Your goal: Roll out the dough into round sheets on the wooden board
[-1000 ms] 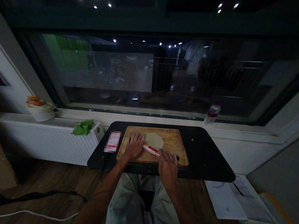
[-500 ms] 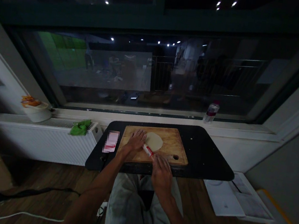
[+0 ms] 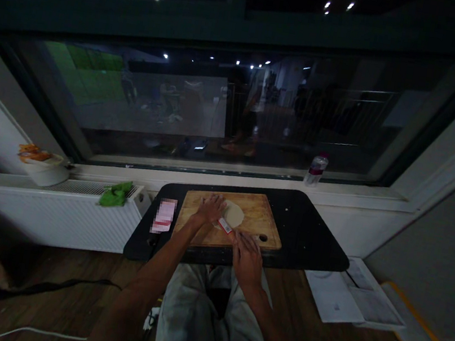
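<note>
A thin round sheet of dough [image 3: 234, 215] lies on the wooden cutting board [image 3: 196, 236]. Slanting across the dough's near left edge is a rolling pin [image 3: 225, 226] with a red and white label. My left hand [image 3: 210, 209] lies over its far left end, fingers stretched forward beside the dough; that end is hidden beneath the hand. At the near right end, my right hand [image 3: 246, 256] covers the pin from above, with its fingers bent loosely over it.
The board sits on a black table [image 3: 312, 234]. A pixelated pink and white packet [image 3: 164, 215] lies at left. Beyond stand a green cloth [image 3: 115, 194] on the radiator [image 3: 74, 222], a white bowl [image 3: 46, 169] and a bottle [image 3: 316, 169] on the sill.
The rolling pin has turned, as its label now shows a white, printed face instead of mostly red. Both hands stay on it. The whole view has shifted slightly.
</note>
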A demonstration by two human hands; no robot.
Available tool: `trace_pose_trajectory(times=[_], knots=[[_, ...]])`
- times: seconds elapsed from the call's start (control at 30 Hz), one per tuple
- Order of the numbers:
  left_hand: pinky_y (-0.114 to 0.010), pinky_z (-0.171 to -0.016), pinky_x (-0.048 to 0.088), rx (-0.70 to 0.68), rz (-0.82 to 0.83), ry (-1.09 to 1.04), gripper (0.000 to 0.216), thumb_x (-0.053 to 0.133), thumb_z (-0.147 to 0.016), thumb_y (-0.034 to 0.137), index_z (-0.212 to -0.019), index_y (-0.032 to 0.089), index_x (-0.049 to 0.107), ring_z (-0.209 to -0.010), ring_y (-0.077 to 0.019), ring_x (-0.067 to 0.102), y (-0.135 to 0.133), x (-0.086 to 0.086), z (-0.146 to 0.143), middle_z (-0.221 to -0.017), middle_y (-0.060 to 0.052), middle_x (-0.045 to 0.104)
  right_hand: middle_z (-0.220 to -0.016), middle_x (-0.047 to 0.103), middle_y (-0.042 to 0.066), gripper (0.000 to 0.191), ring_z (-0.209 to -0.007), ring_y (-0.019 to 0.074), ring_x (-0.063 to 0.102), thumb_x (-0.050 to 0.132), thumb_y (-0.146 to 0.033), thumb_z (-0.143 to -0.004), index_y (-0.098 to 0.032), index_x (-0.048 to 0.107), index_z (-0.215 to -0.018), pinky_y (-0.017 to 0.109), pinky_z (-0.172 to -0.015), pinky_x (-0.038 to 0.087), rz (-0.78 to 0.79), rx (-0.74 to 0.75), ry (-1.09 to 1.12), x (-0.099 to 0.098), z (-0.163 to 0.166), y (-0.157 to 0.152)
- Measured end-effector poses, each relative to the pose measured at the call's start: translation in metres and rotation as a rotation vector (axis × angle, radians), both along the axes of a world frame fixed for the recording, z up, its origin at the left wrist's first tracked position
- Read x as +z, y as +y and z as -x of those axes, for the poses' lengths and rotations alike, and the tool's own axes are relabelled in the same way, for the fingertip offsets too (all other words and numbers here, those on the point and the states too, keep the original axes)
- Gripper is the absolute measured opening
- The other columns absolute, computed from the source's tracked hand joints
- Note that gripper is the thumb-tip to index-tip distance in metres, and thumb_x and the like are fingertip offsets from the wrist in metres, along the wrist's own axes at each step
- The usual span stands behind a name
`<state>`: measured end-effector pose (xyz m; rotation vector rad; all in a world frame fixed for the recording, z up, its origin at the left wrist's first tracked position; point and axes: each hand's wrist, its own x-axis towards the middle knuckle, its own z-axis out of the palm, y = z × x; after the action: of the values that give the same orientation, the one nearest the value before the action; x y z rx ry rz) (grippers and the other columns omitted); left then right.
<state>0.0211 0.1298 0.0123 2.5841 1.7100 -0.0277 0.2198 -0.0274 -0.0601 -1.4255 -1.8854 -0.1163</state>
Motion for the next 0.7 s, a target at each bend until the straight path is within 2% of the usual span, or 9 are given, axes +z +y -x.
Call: trace_pose_trajectory(times=[0.17, 0.37, 0.47, 0.6, 0.7], knots=[[-0.075, -0.135, 0.036, 0.081, 0.010, 0.008, 0.060, 0.044, -0.114, 0.028, -0.174, 0.026, 0.049, -0.174, -0.0417, 0.037, -0.003, -0.006, 0.009, -0.184, -0.018, 0.046, -0.141, 0.083, 0.013, 0.047, -0.133, 0.0280, 0.076, 0.047, -0.023, -0.117, -0.019, 0.078, -0.152, 0.049, -0.126, 0.052, -0.019, 0.104, 0.052, -0.001, 0.001, -0.001], [-0.069, -0.137, 0.037, 0.136, -0.074, -0.060, 0.058, 0.039, -0.116, 0.029, -0.172, 0.021, 0.050, -0.173, -0.0382, 0.039, -0.017, -0.024, 0.027, -0.183, -0.018, 0.048, -0.144, 0.082, 0.010, 0.044, -0.135, 0.0277, 0.075, 0.051, -0.023, -0.116, -0.026, 0.079, -0.150, 0.048, -0.122, 0.054, 0.056, 0.149, 0.040, 0.014, 0.004, -0.008], [-0.070, -0.135, 0.038, 0.086, -0.160, -0.079, 0.054, 0.043, -0.114, 0.027, -0.166, 0.021, 0.056, -0.170, -0.0389, 0.043, -0.030, -0.033, 0.034, -0.179, -0.018, 0.052, -0.146, 0.082, 0.009, 0.046, -0.137, 0.0285, 0.073, 0.053, -0.018, -0.112, -0.028, 0.080, -0.148, 0.051, -0.125, 0.049, 0.101, 0.119, 0.005, 0.024, 0.000, -0.004], [-0.074, -0.134, 0.039, 0.054, -0.223, -0.053, 0.049, 0.043, -0.113, 0.025, -0.157, 0.018, 0.063, -0.170, -0.0431, 0.042, -0.048, -0.041, 0.040, -0.182, -0.021, 0.047, -0.149, 0.081, 0.008, 0.051, -0.140, 0.0262, 0.072, 0.051, -0.012, -0.109, -0.028, 0.079, -0.148, 0.049, -0.133, 0.040, 0.153, 0.098, -0.062, 0.037, -0.011, 0.015], [-0.076, -0.135, 0.037, 0.067, -0.204, -0.090, 0.049, 0.043, -0.113, 0.024, -0.157, 0.019, 0.064, -0.171, -0.0427, 0.042, -0.052, -0.043, 0.043, -0.181, -0.021, 0.048, -0.150, 0.079, 0.012, 0.047, -0.146, 0.0281, 0.068, 0.046, -0.023, -0.117, -0.025, 0.076, -0.153, 0.052, -0.140, 0.029, 0.185, 0.048, -0.159, 0.045, -0.017, 0.034]])
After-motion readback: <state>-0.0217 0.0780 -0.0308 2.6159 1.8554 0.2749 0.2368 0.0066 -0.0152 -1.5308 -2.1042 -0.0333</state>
